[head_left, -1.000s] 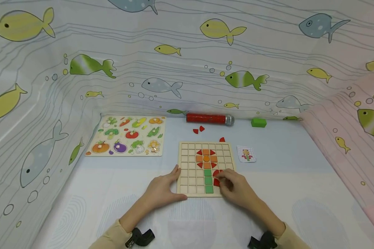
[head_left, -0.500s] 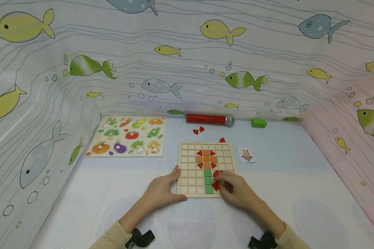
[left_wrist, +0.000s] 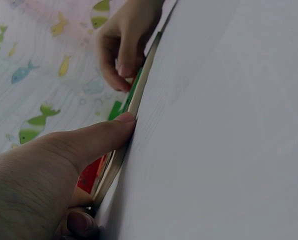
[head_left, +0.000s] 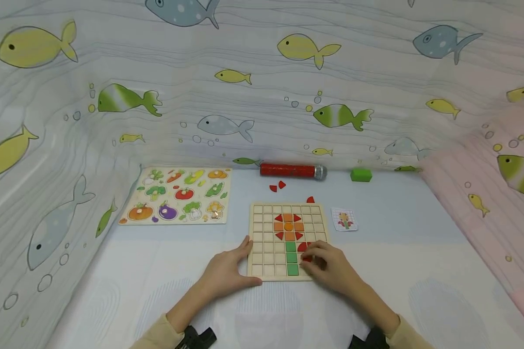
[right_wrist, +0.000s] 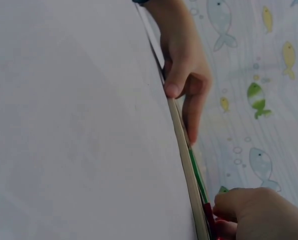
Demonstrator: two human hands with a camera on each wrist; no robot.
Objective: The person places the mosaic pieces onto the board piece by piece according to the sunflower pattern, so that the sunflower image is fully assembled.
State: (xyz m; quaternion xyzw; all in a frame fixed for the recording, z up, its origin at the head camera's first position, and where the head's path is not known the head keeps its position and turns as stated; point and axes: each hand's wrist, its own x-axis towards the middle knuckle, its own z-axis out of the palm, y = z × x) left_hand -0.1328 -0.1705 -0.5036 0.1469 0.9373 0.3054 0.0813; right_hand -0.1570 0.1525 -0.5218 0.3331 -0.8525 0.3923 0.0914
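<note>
A square wooden grid board [head_left: 263, 245] lies in the middle of the table. Orange squares [head_left: 278, 227] around an orange disc [head_left: 288, 226], small red triangles [head_left: 297, 218] and a column of green squares [head_left: 291, 258] fill some of its cells. My left hand [head_left: 227, 271] rests against the board's near left corner, thumb along the near edge, fingers at the left side. My right hand [head_left: 332, 266] pinches a red rounded-edge piece [head_left: 307, 259] over the cells right of the green column; fingertips partly cover it. Just beyond lies another red piece [head_left: 302, 246].
A small pattern card [head_left: 344, 219] lies right of the board. Loose red pieces [head_left: 281, 184] sit behind it, near a red microphone [head_left: 288, 170] and a green block [head_left: 360, 175]. A vegetable puzzle board [head_left: 174, 196] is at the back left.
The right fingers have shifted slightly with the red piece, which looked tilted half a second ago and is now more covered. The left hand stays at the corner. The head view has tilted slightly.
</note>
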